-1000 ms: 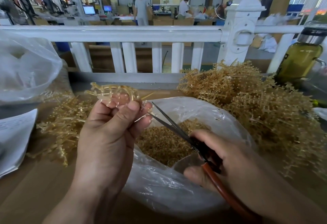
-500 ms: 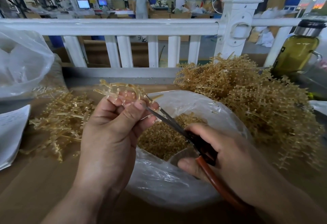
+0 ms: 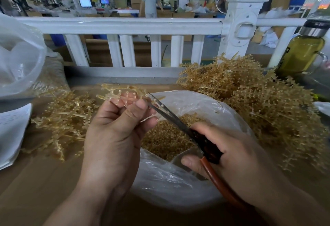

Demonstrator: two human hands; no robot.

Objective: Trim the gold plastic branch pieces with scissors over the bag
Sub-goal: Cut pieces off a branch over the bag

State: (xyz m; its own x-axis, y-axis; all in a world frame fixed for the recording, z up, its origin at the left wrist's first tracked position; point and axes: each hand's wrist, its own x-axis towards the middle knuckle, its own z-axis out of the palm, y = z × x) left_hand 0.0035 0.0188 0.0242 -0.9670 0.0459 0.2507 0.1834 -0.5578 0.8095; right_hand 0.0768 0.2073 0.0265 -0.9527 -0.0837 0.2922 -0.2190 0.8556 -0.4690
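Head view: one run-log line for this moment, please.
left hand: holds gold branch piece | right hand: grips scissors, blades at piece | bag: below, trimmed bits inside

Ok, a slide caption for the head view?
Left hand holds a gold branch piece; right hand grips scissors against it over the bag.

Looking forward and down from head height, wide-angle, bowing the white railing across the upper part. Sitting close over the work, catching the left hand at lower centre and the right hand at lower right, cutting both forearms off at the bottom edge. Centring roughly on the scissors and branch piece above the bag. Facing through the railing toward the workshop floor far behind. Standing as the only view.
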